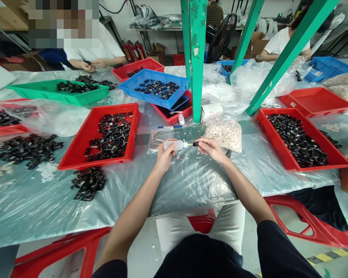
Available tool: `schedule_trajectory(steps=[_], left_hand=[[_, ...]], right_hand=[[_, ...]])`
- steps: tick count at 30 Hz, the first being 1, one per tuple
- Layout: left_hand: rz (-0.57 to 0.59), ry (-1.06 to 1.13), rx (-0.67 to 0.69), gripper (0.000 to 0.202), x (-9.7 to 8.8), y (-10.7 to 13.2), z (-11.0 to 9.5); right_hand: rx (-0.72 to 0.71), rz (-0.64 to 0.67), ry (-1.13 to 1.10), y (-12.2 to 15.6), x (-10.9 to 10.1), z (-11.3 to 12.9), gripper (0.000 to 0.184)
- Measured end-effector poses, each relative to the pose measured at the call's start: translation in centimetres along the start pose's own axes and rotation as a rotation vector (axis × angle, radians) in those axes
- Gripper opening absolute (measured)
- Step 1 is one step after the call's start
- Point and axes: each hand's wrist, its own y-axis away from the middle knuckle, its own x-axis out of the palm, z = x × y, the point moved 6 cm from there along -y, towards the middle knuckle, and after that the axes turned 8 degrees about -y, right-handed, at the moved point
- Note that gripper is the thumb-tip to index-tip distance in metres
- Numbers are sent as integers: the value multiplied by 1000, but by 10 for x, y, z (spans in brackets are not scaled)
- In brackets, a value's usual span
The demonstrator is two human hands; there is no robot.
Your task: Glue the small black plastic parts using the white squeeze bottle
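Observation:
My left hand (164, 155) grips a small white squeeze bottle (175, 145) lying sideways, its thin nozzle pointing right. My right hand (210, 148) pinches a small black plastic part (195, 144) right at the nozzle tip. Both hands hover just above the plastic-covered table (46, 208), in front of a clear bag of white pieces (224, 135) and a clear bag of thin metal pins (158, 138).
Red trays of black parts sit left (75, 158) and right (290, 162); loose black parts (87, 183) lie on the table. Blue (153, 88) and green (58, 94) trays stand farther back. Green posts (195, 58) rise mid-table. Other people sit across and at right; red stools stand below.

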Motion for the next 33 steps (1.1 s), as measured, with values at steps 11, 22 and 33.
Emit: schedule_trajectory(steps=[11,22,33], left_hand=[[-50,-11,6,41,3,2,-4],[-43,-77,9,43,3,2,-9],[-40,-90,-4,43,2,2,-7]], right_hand=[[-19,17,6,1,1,1,52],[0,13,14,1,2,1,52],[-7,15,29,2,2,2,52]])
